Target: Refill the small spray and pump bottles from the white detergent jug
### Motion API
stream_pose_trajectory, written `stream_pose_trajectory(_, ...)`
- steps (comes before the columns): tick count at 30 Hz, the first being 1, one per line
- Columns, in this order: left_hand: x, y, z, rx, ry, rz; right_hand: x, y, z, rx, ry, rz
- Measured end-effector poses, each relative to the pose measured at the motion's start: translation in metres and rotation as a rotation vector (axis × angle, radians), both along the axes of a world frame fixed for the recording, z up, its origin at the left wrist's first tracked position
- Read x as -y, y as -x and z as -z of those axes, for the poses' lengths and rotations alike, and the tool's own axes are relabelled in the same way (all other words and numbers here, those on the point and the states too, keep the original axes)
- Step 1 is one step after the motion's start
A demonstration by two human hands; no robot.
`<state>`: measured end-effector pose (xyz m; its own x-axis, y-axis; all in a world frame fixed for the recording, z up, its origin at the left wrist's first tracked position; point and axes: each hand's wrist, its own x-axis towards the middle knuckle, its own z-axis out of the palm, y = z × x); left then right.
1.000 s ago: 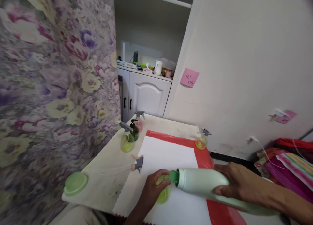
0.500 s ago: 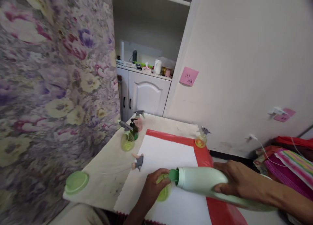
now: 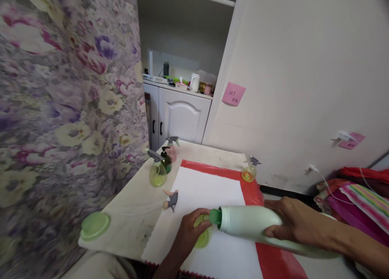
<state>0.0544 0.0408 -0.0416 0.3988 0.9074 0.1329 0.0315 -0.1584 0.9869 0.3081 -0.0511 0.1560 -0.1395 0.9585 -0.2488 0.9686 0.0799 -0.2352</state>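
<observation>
My left hand (image 3: 191,230) is closed around the neck of a yellow-green spray bottle (image 3: 204,239), which stands without its head on a white sheet (image 3: 212,190). With my right hand (image 3: 291,222) I grip a large pale green detergent bottle (image 3: 247,221), tipped onto its side. Its dark green spout (image 3: 215,216) is at the mouth of the spray bottle; whether liquid is flowing I cannot see. A loose grey and peach spray head (image 3: 171,200) lies by the sheet's left edge, its thin tube pointing left. A light green cap (image 3: 95,226) sits at the table's left corner.
At the back left stand a yellow-green spray bottle (image 3: 158,174), a dark pump bottle (image 3: 165,160) and a pink spray bottle (image 3: 172,151). Another spray bottle with orange liquid (image 3: 249,173) is on the red covering (image 3: 253,194) at the right. A floral curtain (image 3: 73,109) hangs at the left.
The view has shifted very slightly. Both hands, the tilted detergent bottle and the spray bottle keep nearly the same positions.
</observation>
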Motion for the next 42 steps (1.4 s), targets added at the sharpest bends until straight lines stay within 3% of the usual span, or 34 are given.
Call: stream_pose_trajectory(42,-0.0001,-0.0015,0.0009,-0.012,0.019,0.012,-0.0006,-0.0043,0.0007,0.034,0.007,-0.051)
